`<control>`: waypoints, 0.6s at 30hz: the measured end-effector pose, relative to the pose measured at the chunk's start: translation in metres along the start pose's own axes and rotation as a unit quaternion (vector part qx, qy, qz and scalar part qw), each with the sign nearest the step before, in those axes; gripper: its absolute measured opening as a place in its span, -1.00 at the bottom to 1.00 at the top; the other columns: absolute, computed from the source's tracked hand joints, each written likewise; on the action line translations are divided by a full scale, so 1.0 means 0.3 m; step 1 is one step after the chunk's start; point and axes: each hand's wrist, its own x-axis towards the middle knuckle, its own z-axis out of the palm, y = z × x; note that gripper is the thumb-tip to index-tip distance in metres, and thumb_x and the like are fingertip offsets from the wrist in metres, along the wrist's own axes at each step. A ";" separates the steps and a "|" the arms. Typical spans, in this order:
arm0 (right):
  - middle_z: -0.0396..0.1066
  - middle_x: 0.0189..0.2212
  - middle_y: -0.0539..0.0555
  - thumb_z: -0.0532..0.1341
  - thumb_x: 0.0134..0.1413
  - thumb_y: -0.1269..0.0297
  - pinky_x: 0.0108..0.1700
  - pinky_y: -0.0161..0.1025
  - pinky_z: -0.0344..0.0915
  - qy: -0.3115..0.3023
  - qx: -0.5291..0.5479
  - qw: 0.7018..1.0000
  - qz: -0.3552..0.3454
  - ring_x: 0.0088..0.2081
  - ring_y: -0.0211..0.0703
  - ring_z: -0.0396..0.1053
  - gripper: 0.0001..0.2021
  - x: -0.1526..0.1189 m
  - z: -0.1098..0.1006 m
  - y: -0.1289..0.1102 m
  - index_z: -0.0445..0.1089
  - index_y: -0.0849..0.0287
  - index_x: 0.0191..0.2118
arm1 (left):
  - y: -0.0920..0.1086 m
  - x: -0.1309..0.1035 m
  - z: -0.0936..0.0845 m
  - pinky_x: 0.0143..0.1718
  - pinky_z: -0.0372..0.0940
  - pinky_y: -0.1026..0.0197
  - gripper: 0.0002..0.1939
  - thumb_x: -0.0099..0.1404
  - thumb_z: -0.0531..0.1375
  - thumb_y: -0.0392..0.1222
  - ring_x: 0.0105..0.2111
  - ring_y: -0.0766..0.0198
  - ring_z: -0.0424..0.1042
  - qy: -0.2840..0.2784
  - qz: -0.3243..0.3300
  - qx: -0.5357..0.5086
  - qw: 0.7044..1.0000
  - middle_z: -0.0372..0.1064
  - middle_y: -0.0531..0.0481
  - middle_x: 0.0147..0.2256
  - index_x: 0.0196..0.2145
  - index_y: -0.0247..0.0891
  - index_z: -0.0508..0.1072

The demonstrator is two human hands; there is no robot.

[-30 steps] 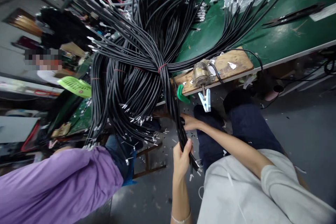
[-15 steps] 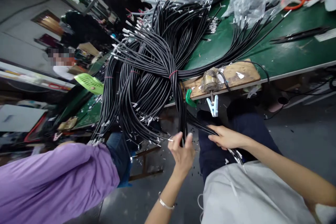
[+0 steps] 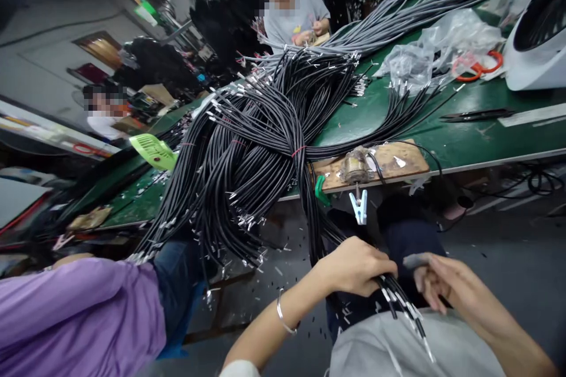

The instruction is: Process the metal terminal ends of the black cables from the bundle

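My left hand (image 3: 358, 265), with a silver bracelet at its wrist, is wrapped round a bundle of black cables (image 3: 400, 300) above my lap. The cables' stripped, pale ends stick out past my fingers to the right and down. Apart from the bundle, just to its right, my right hand (image 3: 442, 283) has its fingers loosely spread and holds nothing I can see; a grey cover sits on one fingertip. From the bench edge, more of these black cables (image 3: 305, 212) hang down, tied with a red band (image 3: 298, 151) higher up.
A blue clip (image 3: 359, 207) is fixed to a small motor (image 3: 355, 166) on a wooden board (image 3: 407, 159). Pliers (image 3: 477, 114), orange-handled scissors (image 3: 480, 68) and a plastic bag (image 3: 411, 65) lie on the green bench (image 3: 499, 141). A co-worker in purple (image 3: 84, 312) is at left; another sits opposite.
My left hand has moved right from the hanging cables and grasped the bundle. My right hand has let go of it and moved right. The view has tilted up.
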 end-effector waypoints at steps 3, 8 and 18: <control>0.32 -0.54 0.03 0.13 0.17 -0.02 -0.58 -0.32 0.16 0.098 -0.076 0.991 -0.055 -0.60 -0.30 0.20 -0.65 0.023 -0.023 0.003 0.42 0.19 -0.34 | -0.010 -0.050 0.006 -0.28 0.31 0.29 -0.62 0.14 0.04 -0.42 -0.26 0.25 0.49 0.104 0.005 -0.114 0.988 0.50 -0.05 -0.25 -0.10 -0.21 0.42; 0.28 -0.59 0.00 0.23 0.10 0.09 -0.50 -0.28 0.19 0.133 -0.198 0.959 -0.155 -0.54 -0.24 0.23 -0.75 0.064 0.090 -0.037 0.39 0.14 -0.47 | 0.040 -0.132 0.088 -0.49 0.29 0.27 -0.87 0.24 0.12 -0.27 -0.62 0.29 0.41 0.524 -0.116 -0.198 0.820 0.43 0.05 -0.62 -0.42 -0.19 0.45; 0.43 -0.44 0.07 0.27 0.08 0.37 -0.37 -0.20 0.34 0.123 -0.238 0.874 -0.406 -0.41 -0.14 0.37 -0.90 0.108 0.285 -0.167 0.46 0.07 -0.25 | 0.047 -0.156 0.101 -0.52 0.19 0.26 -0.85 0.26 0.20 -0.19 -0.64 0.28 0.36 0.401 -0.167 -0.199 0.878 0.38 -0.01 -0.64 -0.40 -0.24 0.57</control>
